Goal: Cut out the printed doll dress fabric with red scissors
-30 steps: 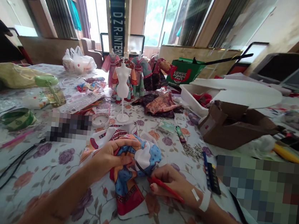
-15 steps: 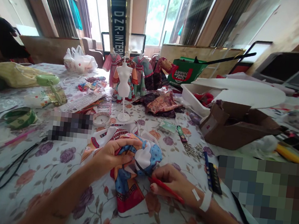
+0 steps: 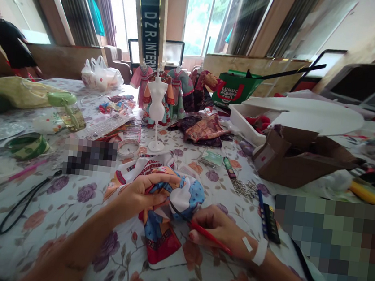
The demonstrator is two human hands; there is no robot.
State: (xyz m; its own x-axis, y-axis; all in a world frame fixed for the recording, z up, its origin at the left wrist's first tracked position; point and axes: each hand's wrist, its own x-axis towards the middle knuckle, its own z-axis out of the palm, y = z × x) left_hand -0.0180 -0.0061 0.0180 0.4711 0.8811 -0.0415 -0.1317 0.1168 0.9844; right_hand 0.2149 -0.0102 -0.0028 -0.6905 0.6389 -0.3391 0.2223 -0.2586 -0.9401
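Observation:
Patterned fabric (image 3: 162,241) in blue, white, orange and red lies bunched at the table's middle. My left hand (image 3: 147,192) pinches its upper part between thumb and fingers. In my right hand (image 3: 211,226) is a red-handled tool (image 3: 213,239), whose thin dark tip reaches the white and blue part of the cloth. What kind of tool it is, I cannot make out. White tape is on my right wrist. Just beyond the fabric stands a small white mannequin (image 3: 157,101) on a round base.
Dressed doll forms (image 3: 178,90) stand at the back. A cardboard box (image 3: 286,163), white tray (image 3: 244,120) and metal bits (image 3: 245,187) are on the right. To the left are a green tape roll (image 3: 27,145), a jar (image 3: 71,116) and a black cord loop (image 3: 25,201). A person (image 3: 7,41) is far left.
The view has shifted slightly. Both hands keep nearly the same hold on the fabric and tool. The person at far left has moved a little to the right.

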